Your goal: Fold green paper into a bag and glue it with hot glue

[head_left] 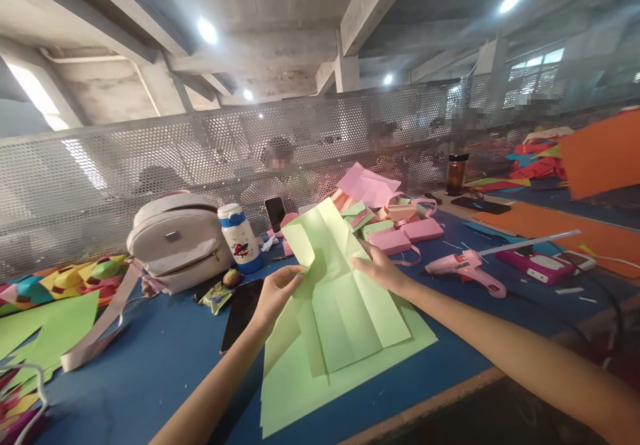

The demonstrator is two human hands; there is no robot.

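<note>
A creased sheet of light green paper (345, 318) is held up at a tilt between my two hands. My left hand (280, 290) pinches its left edge, where a flap curls over. On the right edge, my right hand (377, 268) grips the sheet with the thumb in front and the other fingers hidden behind it. Fold lines run along and across the paper. Beneath it, more flat green sheets (290, 405) lie on the blue table (150, 371).
A pink glue gun (467, 268) lies to the right, beside a magenta power strip (537, 265). Folded pink paper boxes (390, 240) are heaped behind. Leftward stand a white-and-blue bottle (240, 238) and a pale backpack (180, 241); a black phone (240, 315) lies near my left wrist.
</note>
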